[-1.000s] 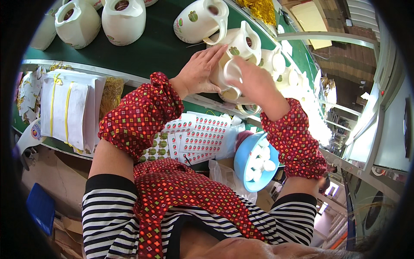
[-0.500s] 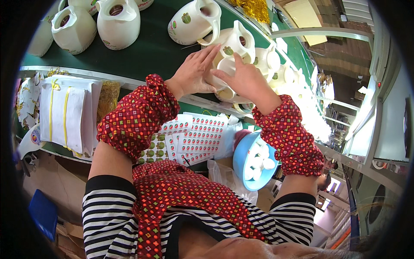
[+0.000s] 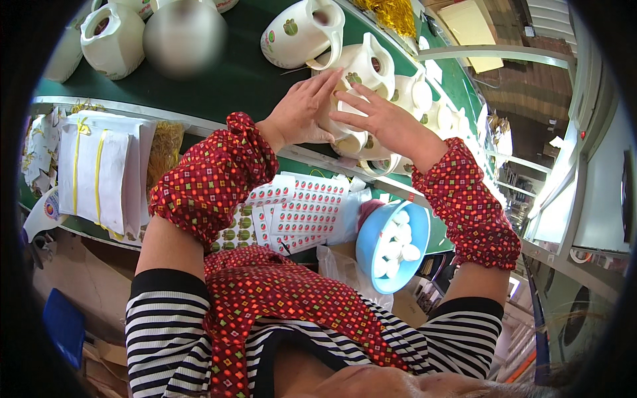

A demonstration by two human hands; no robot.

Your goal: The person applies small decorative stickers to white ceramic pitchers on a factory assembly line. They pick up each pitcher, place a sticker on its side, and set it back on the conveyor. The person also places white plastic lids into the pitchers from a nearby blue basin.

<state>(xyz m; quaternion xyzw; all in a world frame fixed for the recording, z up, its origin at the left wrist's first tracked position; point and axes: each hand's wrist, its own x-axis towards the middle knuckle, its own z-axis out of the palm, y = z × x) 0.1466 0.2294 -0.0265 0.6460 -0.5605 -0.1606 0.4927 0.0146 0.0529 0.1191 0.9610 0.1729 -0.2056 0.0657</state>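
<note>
On the green worktop, a cream-white jug (image 3: pixel 346 138) lies tilted between my hands, largely covered by them. My left hand (image 3: pixel 302 111) rests along its left side, fingers stretched out and close together, the thumb apart below. Over the jug's right side is my right hand (image 3: pixel 391 126), its fingers spread and reaching leftward, with nothing visible between them. Just beyond the fingertips lies another jug (image 3: pixel 379 65) with a green sticker on its side. A jug with a large handle (image 3: pixel 292 36) lies farther back.
More white jugs (image 3: pixel 114 43) stand at the far left. Red-and-white sticker sheets (image 3: pixel 308 215) lie nearer me, beside a light-blue bowl (image 3: pixel 366 229) of white round pieces. Papers tied with yellow ribbon (image 3: pixel 89 172) sit at left; gold tinsel (image 3: pixel 388 16) is at the back.
My right hand has shifted slightly right and its fingers have spread from a pointing, pressing pose. The right forearm has swung outward. My left hand stays nearly in place.
</note>
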